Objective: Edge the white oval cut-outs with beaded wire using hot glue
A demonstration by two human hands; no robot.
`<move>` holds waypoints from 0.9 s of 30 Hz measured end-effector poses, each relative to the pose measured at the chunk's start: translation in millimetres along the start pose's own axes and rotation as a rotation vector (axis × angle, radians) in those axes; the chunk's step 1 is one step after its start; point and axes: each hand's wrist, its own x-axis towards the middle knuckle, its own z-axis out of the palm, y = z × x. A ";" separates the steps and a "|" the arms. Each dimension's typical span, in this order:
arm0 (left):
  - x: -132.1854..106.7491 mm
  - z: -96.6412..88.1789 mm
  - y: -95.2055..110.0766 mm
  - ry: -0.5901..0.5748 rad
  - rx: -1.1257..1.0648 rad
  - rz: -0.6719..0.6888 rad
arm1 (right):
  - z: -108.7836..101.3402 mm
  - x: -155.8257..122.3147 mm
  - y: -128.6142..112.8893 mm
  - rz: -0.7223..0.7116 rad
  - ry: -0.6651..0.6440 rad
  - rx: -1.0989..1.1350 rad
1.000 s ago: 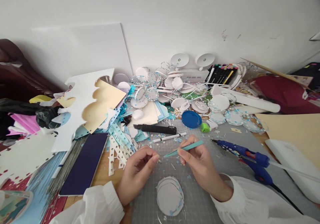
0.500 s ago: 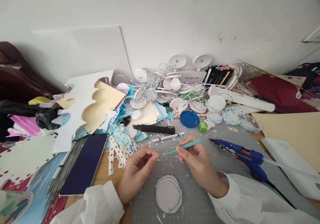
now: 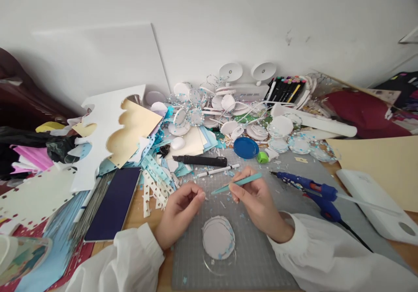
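My right hand (image 3: pixel 253 192) grips light-blue tweezers (image 3: pixel 238 182), their tips pointing left toward my other hand. Thumb and forefinger of my left hand (image 3: pixel 186 203) are pinched together; whatever is between them is too small to make out. A white round disc (image 3: pixel 218 237) with small blue and white bits along its right edge lies on the grey cutting mat (image 3: pixel 261 261), below and between both hands. Thin clear wire loops out under the disc. Tiny paper scraps are scattered on the mat around the tweezer tips.
Beyond my hands lie a black utility knife (image 3: pixel 200 160), a white pen (image 3: pixel 218 170) and a blue lid (image 3: pixel 246 147). A blue glue gun (image 3: pixel 307 187) rests at right. Wired white discs (image 3: pixel 281 126) pile up behind. A dark tablet-like slab (image 3: pixel 114 205) lies at left.
The whole scene sits slightly higher in view, as the camera has tilted a little. Both hands keep nearly the same pose, with the tweezers still in the right one.
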 end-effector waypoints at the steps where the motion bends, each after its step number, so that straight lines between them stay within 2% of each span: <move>1: 0.3 0.4 0.8 -0.002 0.004 -0.019 | 0.1 -0.1 -1.3 -0.004 -0.002 -0.006; 6: 2.8 0.8 1.2 0.012 -0.035 -0.047 | -0.2 -0.1 -8.4 -0.035 0.001 -0.036; 12: 2.8 0.1 -0.2 -0.024 -0.075 -0.033 | 0.7 -2.7 -12.8 -0.091 -0.038 -0.041; 23: 2.8 0.7 0.4 -0.031 -0.045 -0.030 | 4.7 -3.2 -17.7 -0.054 -0.034 -0.142; 27: 2.7 0.7 -0.5 -0.035 -0.050 -0.032 | 3.0 -2.7 -15.2 -0.045 -0.065 -0.100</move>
